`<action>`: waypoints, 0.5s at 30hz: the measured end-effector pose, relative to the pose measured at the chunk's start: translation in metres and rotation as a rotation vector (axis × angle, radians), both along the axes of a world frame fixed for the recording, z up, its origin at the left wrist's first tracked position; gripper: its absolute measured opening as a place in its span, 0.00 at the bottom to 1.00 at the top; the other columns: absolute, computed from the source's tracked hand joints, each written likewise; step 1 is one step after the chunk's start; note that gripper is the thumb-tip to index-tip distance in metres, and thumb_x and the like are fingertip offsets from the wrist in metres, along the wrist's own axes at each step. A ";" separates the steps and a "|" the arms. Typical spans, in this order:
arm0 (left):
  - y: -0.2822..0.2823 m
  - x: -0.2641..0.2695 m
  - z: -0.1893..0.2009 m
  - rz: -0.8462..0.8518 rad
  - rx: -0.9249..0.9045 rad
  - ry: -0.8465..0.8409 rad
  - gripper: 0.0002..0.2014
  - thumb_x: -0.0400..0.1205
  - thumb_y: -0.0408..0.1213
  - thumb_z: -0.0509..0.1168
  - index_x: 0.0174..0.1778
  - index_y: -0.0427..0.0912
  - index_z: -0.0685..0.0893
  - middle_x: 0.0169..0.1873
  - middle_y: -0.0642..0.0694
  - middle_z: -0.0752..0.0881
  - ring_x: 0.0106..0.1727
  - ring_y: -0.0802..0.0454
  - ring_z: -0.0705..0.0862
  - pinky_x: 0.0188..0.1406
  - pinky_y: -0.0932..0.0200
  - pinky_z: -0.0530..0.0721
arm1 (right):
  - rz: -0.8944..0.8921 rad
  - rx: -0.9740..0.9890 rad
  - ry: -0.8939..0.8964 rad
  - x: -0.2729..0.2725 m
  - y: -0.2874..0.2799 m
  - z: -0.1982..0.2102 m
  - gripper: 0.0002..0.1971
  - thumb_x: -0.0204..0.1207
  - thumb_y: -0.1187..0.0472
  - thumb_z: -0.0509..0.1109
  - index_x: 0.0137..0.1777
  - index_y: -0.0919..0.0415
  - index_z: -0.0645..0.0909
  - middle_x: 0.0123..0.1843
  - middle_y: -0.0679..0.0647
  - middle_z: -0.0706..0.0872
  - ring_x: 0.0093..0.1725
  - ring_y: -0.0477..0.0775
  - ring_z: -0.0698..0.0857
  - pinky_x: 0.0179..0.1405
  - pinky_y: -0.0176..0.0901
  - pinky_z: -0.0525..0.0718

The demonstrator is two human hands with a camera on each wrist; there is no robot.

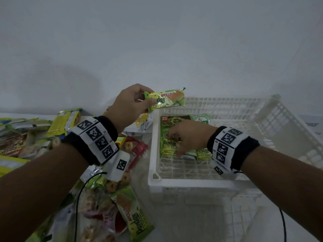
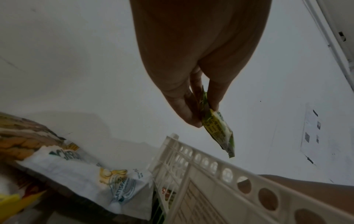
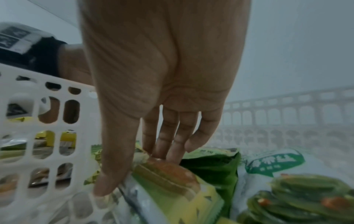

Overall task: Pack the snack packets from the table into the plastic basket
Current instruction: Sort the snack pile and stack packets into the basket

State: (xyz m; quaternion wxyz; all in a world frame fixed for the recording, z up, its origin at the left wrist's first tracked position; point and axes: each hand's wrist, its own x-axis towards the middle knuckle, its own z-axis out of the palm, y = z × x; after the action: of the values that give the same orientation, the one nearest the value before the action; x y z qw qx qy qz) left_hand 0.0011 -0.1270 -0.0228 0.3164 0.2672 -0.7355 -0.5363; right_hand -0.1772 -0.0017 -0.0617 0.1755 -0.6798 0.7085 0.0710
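Pandan layer cake packet (image 1: 165,99) hangs in the air above the far left corner of the white plastic basket (image 1: 232,185), pinched at its left end by the left hand (image 1: 130,106); the thumb lies across the printed face and the curled fingers sit behind it, so most of the packet juts out to the right of the fingertips; from the left wrist view the same packet (image 2: 218,128) dangles below the thumb and fingers, clear of the basket rim (image 2: 210,165).

Inside the basket, against its left wall, lies a row of green packets; the right hand (image 1: 189,135) reaches down among them, palm down; its fingers are fairly straight and spread, with the thumb at the near end of another pandan cake packet (image 3: 172,181) and the fingertips at its far end; whether they merely touch it or pinch it, I cannot tell; just beside it to the right lies a white and green bag of green snack sticks (image 3: 287,189).

Left of the basket, a heap of snack packets (image 1: 111,186) covers the table, among them one more pandan cake packet (image 1: 134,217) and a white banana chips bag (image 2: 86,180) just beside the basket wall.
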 end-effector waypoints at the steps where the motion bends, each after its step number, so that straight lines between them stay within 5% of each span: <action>1: 0.001 0.000 0.000 -0.001 0.000 0.001 0.11 0.83 0.28 0.72 0.60 0.32 0.84 0.53 0.34 0.91 0.56 0.36 0.91 0.57 0.42 0.91 | 0.010 -0.005 -0.009 0.000 -0.001 -0.002 0.32 0.64 0.45 0.87 0.67 0.50 0.81 0.51 0.45 0.82 0.51 0.52 0.81 0.47 0.45 0.80; 9: 0.002 0.000 -0.006 -0.006 -0.011 -0.029 0.11 0.83 0.30 0.73 0.59 0.34 0.84 0.52 0.34 0.91 0.55 0.34 0.90 0.59 0.37 0.90 | 0.008 -0.125 -0.071 -0.003 0.017 0.026 0.27 0.69 0.37 0.81 0.65 0.46 0.83 0.55 0.42 0.84 0.54 0.46 0.83 0.54 0.48 0.85; 13: 0.007 -0.007 -0.009 -0.007 -0.046 -0.042 0.11 0.82 0.32 0.74 0.59 0.36 0.85 0.51 0.37 0.92 0.54 0.37 0.91 0.59 0.39 0.89 | 0.053 -0.380 -0.109 -0.009 0.034 0.051 0.15 0.72 0.41 0.80 0.46 0.49 0.84 0.42 0.40 0.82 0.42 0.45 0.82 0.43 0.50 0.84; 15: 0.015 -0.013 -0.007 -0.033 -0.081 -0.054 0.11 0.82 0.34 0.74 0.59 0.38 0.86 0.50 0.37 0.92 0.51 0.40 0.91 0.56 0.44 0.89 | 0.071 -0.586 -0.058 -0.014 0.041 0.058 0.15 0.73 0.42 0.80 0.49 0.49 0.82 0.46 0.43 0.79 0.46 0.48 0.78 0.44 0.51 0.82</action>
State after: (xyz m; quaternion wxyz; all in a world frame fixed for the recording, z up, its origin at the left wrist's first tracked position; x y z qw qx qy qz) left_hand -0.0118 -0.1123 -0.0302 0.2982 0.2565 -0.7690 -0.5039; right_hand -0.1915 0.0391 -0.0034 -0.0107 -0.7275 0.6694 -0.1500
